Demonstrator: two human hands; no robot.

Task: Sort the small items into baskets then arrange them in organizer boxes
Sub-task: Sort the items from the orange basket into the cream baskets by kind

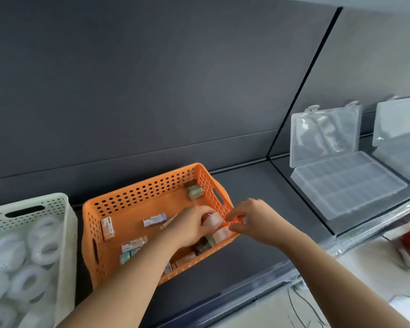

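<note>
- Left hand grips a small white roll inside the orange basket.
- Right hand pinches at the basket rim; contents unclear.
- Roll looks light, stiff; best held by its sides.

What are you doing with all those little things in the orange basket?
A person is sorting small items. The left hand reaches into the orange basket and grips a small white roll, while the right hand pinches at the basket's rim beside it. Little boxes lie loose in the basket. A white basket on the left holds bigger white rolls. The clear organizer boxes stand open and look empty.
</note>
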